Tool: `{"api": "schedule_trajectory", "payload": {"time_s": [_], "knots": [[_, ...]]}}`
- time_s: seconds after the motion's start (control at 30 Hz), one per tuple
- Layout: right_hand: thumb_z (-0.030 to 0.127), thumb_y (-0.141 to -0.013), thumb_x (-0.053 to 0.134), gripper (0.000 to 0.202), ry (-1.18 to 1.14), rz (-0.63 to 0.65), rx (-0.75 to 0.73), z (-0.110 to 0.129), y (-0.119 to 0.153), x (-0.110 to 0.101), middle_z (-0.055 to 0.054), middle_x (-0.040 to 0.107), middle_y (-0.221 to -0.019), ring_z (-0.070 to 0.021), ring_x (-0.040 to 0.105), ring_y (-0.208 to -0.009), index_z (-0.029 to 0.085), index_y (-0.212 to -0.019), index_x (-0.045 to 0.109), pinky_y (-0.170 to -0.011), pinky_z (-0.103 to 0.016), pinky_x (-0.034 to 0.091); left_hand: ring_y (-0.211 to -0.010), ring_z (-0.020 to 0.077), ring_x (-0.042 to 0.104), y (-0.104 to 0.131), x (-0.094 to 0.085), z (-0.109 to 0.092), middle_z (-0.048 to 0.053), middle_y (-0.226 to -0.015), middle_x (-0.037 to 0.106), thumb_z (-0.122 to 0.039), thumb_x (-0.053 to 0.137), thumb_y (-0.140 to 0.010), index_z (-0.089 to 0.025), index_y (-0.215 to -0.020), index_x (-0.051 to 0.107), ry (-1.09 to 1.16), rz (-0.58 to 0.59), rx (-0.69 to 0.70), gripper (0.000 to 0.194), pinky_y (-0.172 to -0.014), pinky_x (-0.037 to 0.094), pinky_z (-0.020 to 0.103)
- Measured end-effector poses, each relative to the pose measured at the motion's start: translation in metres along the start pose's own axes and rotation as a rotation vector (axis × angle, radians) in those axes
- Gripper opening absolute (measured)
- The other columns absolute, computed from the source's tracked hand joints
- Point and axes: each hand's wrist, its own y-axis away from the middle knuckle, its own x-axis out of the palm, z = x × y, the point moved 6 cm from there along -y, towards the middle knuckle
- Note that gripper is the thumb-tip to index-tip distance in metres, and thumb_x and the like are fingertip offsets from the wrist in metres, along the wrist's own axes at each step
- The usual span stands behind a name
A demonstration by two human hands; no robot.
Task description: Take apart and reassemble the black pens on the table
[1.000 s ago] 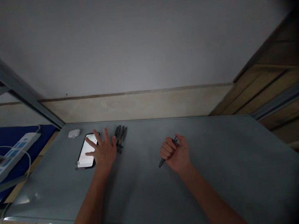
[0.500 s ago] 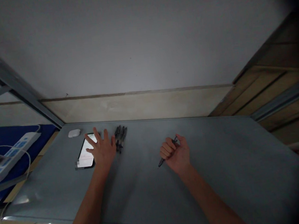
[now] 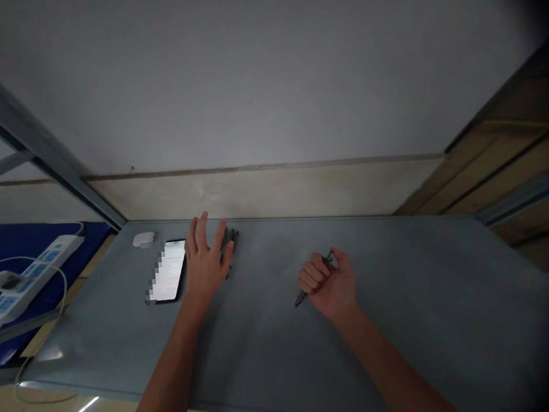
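Observation:
In the head view, my right hand [image 3: 330, 285] is wrapped round a dark pen [image 3: 301, 298], its tip slanting down to the left and its other end by my raised thumb. My left hand [image 3: 206, 264] has its fingers spread and holds nothing. It hovers over or beside a bunch of dark pens [image 3: 233, 242], hiding most of them; I cannot tell whether it touches any. Just left of that hand lies a phone [image 3: 168, 271] with a lit, partly blurred-out screen.
A small white case [image 3: 144, 239] sits at the back left of the grey table [image 3: 280, 361]. Left of the table, a white power strip [image 3: 32, 281] with a plugged-in charger and cable lies on a blue surface [image 3: 98, 239]. A wall [image 3: 273, 193] closes off the back.
My left hand has moved right, from over the phone to the bunch of pens. My right hand keeps its hold on the pen. The whole view has shifted slightly.

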Motion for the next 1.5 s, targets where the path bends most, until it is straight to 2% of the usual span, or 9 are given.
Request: {"api": "schedule_trajectory", "payload": {"time_s": [0.17, 0.37, 0.63, 0.87, 1.0, 1.17, 1.3, 1.4, 1.5], "knots": [[0.052, -0.084, 0.043, 0.047, 0.023, -0.035, -0.031, 0.003, -0.001, -0.003, 0.007, 0.014, -0.049, -0.0094, 0.011, -0.043, 0.021, -0.054, 0.024, -0.041, -0.028, 0.013, -0.141, 0.0397, 0.011, 0.014, 0.011, 0.017, 0.016, -0.154, 0.02, -0.044, 0.038, -0.094, -0.023, -0.142, 0.04, -0.221, 0.125, -0.314, 0.052, -0.1, 0.03, 0.067], [0.051, -0.085, 0.042, 0.046, 0.058, -0.065, 0.005, 0.0, -0.004, -0.006, 0.007, 0.013, -0.048, -0.0092, 0.009, -0.042, 0.021, -0.054, 0.025, -0.039, -0.026, 0.012, -0.14, 0.0444, 0.005, 0.028, 0.013, 0.03, 0.016, -0.154, 0.02, -0.048, 0.035, -0.093, -0.028, -0.144, 0.036, -0.41, 0.246, -0.452, 0.055, -0.088, 0.032, 0.076], [0.053, -0.084, 0.042, 0.047, 0.079, -0.032, 0.007, -0.001, -0.002, 0.002, 0.007, 0.013, -0.046, -0.0087, 0.01, -0.041, 0.021, -0.053, 0.025, -0.038, -0.024, 0.016, -0.136, 0.0528, 0.007, 0.039, 0.006, 0.032, 0.019, -0.151, 0.026, -0.055, 0.039, -0.09, -0.028, -0.143, 0.037, -0.431, 0.277, -0.49, 0.06, -0.072, 0.038, 0.079], [0.052, -0.084, 0.043, 0.047, 0.094, -0.026, -0.009, 0.0, -0.002, -0.002, 0.007, 0.014, -0.047, -0.0088, 0.011, -0.042, 0.021, -0.054, 0.024, -0.039, -0.024, 0.017, -0.135, 0.0527, 0.009, 0.043, 0.011, 0.037, 0.02, -0.15, 0.028, -0.056, 0.04, -0.089, -0.027, -0.141, 0.041, -0.403, 0.319, -0.495, 0.06, -0.073, 0.04, 0.077], [0.052, -0.084, 0.042, 0.047, 0.075, -0.031, -0.002, -0.001, -0.002, -0.003, 0.007, 0.013, -0.047, -0.0089, 0.01, -0.042, 0.021, -0.054, 0.024, -0.039, -0.025, 0.016, -0.135, 0.0537, 0.007, 0.041, 0.005, 0.033, 0.02, -0.151, 0.026, -0.056, 0.037, -0.09, -0.026, -0.142, 0.04, -0.41, 0.286, -0.493, 0.06, -0.074, 0.039, 0.078], [0.052, -0.083, 0.043, 0.046, 0.075, -0.037, -0.003, -0.002, -0.002, -0.001, 0.007, 0.014, -0.048, -0.0089, 0.011, -0.042, 0.021, -0.054, 0.025, -0.039, -0.025, 0.016, -0.139, 0.0482, 0.003, 0.034, 0.0, 0.022, 0.019, -0.151, 0.026, -0.052, 0.036, -0.092, -0.024, -0.14, 0.044, -0.419, 0.233, -0.408, 0.055, -0.089, 0.026, 0.08], [0.05, -0.082, 0.044, 0.046, 0.088, -0.047, -0.01, -0.002, -0.002, -0.002, 0.007, 0.013, -0.047, -0.0089, 0.01, -0.041, 0.021, -0.053, 0.025, -0.039, -0.025, 0.015, -0.142, 0.0416, 0.007, 0.028, 0.01, 0.009, 0.017, -0.151, 0.027, -0.047, 0.038, -0.093, -0.022, -0.137, 0.046, -0.305, 0.233, -0.266, 0.051, -0.102, 0.022, 0.071], [0.048, -0.083, 0.044, 0.044, 0.097, -0.033, -0.046, 0.001, -0.001, -0.002, 0.007, 0.014, -0.047, -0.0091, 0.01, -0.042, 0.021, -0.054, 0.025, -0.039, -0.025, 0.015, -0.143, 0.0358, 0.013, 0.023, 0.018, -0.011, 0.014, -0.151, 0.029, -0.044, 0.038, -0.094, -0.023, -0.138, 0.044, -0.158, 0.235, -0.087, 0.049, -0.108, 0.022, 0.062], [0.049, -0.083, 0.045, 0.044, 0.084, -0.023, -0.095, 0.005, 0.0, -0.002, 0.007, 0.014, -0.048, -0.0094, 0.01, -0.043, 0.021, -0.054, 0.026, -0.039, -0.025, 0.016, -0.142, 0.0309, 0.019, 0.025, 0.027, -0.037, 0.012, -0.149, 0.034, -0.042, 0.037, -0.095, -0.024, -0.141, 0.04, -0.012, 0.285, 0.117, 0.049, -0.111, 0.022, 0.056]]}}
